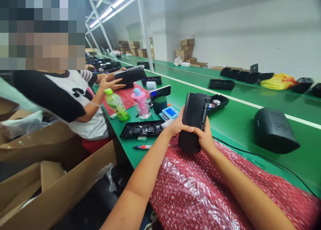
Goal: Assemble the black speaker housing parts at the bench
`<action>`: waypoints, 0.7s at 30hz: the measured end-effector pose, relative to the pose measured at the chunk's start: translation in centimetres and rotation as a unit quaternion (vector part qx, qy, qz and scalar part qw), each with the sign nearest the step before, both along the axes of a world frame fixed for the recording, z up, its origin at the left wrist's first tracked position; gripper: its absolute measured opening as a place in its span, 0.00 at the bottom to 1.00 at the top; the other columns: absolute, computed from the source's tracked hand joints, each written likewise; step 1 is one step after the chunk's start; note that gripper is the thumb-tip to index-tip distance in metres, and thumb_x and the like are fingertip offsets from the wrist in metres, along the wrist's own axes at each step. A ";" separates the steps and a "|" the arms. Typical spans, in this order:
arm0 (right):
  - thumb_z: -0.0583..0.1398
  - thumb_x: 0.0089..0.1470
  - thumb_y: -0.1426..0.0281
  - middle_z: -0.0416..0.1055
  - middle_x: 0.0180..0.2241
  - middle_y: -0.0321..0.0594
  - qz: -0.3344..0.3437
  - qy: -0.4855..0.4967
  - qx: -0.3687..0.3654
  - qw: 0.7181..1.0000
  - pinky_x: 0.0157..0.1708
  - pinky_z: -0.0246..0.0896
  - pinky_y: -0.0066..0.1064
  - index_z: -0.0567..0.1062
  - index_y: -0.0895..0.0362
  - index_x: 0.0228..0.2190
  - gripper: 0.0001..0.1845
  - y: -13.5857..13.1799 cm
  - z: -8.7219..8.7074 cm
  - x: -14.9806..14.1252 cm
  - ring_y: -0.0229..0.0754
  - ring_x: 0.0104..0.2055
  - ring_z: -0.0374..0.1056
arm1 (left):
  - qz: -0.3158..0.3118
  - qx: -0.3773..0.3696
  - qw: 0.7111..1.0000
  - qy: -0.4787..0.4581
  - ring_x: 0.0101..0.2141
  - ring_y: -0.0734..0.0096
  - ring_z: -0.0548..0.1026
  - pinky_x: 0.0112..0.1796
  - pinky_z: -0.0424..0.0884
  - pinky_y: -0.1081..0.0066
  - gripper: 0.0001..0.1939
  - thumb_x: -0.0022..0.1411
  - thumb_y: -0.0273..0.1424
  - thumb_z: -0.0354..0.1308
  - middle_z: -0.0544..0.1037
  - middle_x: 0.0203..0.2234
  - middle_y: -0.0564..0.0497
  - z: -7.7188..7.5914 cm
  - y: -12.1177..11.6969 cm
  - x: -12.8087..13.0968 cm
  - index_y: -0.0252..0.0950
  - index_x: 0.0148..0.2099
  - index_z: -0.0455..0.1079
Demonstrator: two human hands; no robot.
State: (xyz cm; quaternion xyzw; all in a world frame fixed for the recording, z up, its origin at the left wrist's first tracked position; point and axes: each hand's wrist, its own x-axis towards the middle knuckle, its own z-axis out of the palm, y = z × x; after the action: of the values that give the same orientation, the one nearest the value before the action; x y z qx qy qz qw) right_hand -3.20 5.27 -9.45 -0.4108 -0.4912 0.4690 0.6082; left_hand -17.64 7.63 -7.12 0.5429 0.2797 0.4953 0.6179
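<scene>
Both my hands grip a black plastic speaker housing (192, 114), held upright and slightly tilted above red bubble wrap (190, 186). My left hand (178, 124) wraps its left side, and my right hand (205, 136) closes round its right side, the two thumbs meeting on the near face. Just behind it lies an open black case (222, 101) with round parts inside. To the left of my hands a black panel with two round grilles (142, 129) rests on the green bench. The housing's far side is hidden from me.
A pen (142, 147), a green-capped bottle (117, 104), a pink cup (142, 104) and a blue meter (170, 112) stand left. A black speaker (274, 131) and cable (265, 157) lie right. A co-worker (82, 99) handles another black housing (130, 75); cardboard boxes (82, 176) fill the lower left.
</scene>
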 end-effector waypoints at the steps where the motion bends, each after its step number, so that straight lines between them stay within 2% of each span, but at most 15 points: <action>1: 0.69 0.34 0.59 0.63 0.59 0.46 0.002 0.005 0.004 1.000 0.62 0.56 0.54 0.61 0.53 0.60 0.51 0.0 0.0 0.0 0.57 0.59 0.62 | 0.003 0.000 1.000 0.000 0.63 0.40 0.62 0.63 0.57 0.45 0.77 0.31 0.31 0.78 0.62 0.64 0.39 0.0 0.0 0.0 0.46 0.74 0.30; 7: 0.68 0.37 0.59 0.61 0.61 0.47 0.015 0.015 0.015 1.000 0.63 0.57 0.52 0.55 0.54 0.65 0.55 0.2 -0.3 -0.1 0.56 0.60 0.61 | 0.010 0.003 1.000 0.018 0.63 0.40 0.62 0.64 0.58 0.46 0.77 0.31 0.32 0.78 0.61 0.64 0.40 0.2 0.0 -0.1 0.46 0.74 0.30; 14: 0.69 0.37 0.60 0.61 0.62 0.47 0.017 0.012 0.019 1.000 0.62 0.57 0.52 0.55 0.53 0.65 0.55 0.4 -0.6 0.0 0.57 0.61 0.60 | 0.011 0.016 1.000 0.020 0.64 0.41 0.61 0.65 0.57 0.47 0.75 0.32 0.32 0.78 0.60 0.66 0.41 0.0 0.1 -0.2 0.47 0.74 0.33; 21: 0.69 0.37 0.61 0.58 0.64 0.46 0.024 0.040 0.020 0.999 0.64 0.54 0.50 0.56 0.54 0.64 0.54 -0.4 0.1 -0.2 0.56 0.62 0.59 | 0.001 0.033 0.999 0.016 0.65 0.41 0.59 0.65 0.56 0.47 0.71 0.35 0.36 0.78 0.58 0.66 0.41 0.0 0.0 -0.2 0.46 0.74 0.36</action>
State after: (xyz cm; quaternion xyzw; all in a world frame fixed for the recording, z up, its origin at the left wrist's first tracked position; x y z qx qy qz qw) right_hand -3.43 4.88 -9.36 -0.3678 -0.4851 0.4895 0.6243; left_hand -17.83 7.64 -7.16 0.5702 0.2735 0.4965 0.5946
